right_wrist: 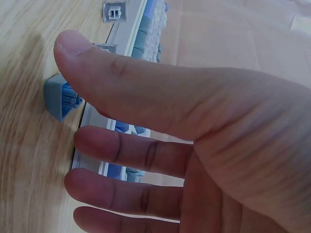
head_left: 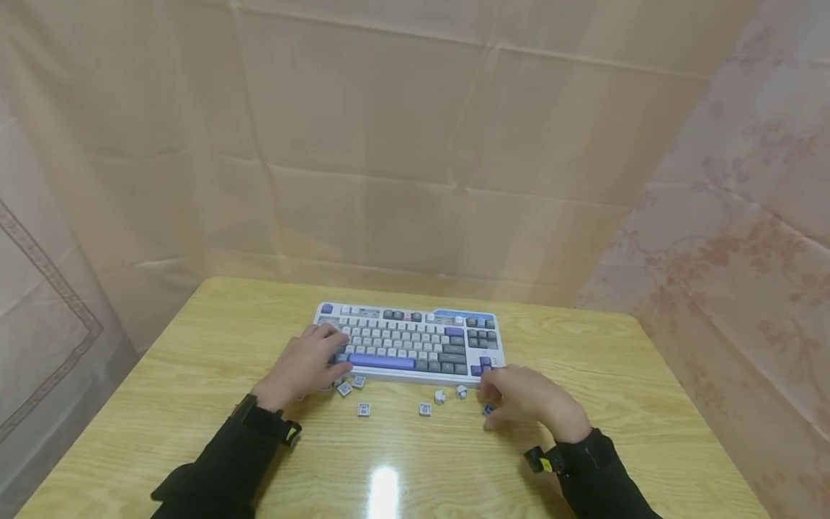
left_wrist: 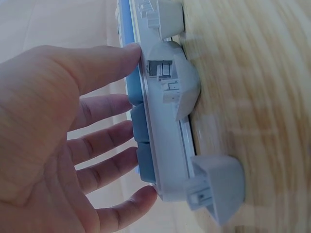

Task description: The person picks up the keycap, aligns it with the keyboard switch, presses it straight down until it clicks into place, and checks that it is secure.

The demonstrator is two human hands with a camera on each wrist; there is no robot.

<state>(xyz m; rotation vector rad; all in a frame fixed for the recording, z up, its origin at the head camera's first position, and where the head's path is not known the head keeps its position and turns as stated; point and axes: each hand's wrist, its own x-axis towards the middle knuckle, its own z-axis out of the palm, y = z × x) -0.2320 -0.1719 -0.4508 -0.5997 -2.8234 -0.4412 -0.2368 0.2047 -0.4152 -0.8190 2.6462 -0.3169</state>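
Note:
A compact keyboard (head_left: pixel 402 337) with white, grey and purple keys lies across the table. My left hand (head_left: pixel 303 366) is at its left end; in the left wrist view the thumb (left_wrist: pixel 109 63) and fingertips touch the front edge and the bottom row of blue-grey keys. White keycaps (left_wrist: pixel 226 184) lie upturned beside that edge. My right hand (head_left: pixel 528 395) hovers by the front right corner, fingers apart and slightly bent. In the right wrist view a blue-grey keycap (right_wrist: pixel 54 97) lies on its side on the table beside the thumb, with nothing gripped.
More loose keycaps (head_left: pixel 364 409) are scattered on the wooden table (head_left: pixel 311 461) in front of the keyboard, several with their hollow undersides up. Bare switch slots show in the keyboard's top row. A beige cloth (head_left: pixel 389 144) hangs behind the table, with patterned curtains at the sides.

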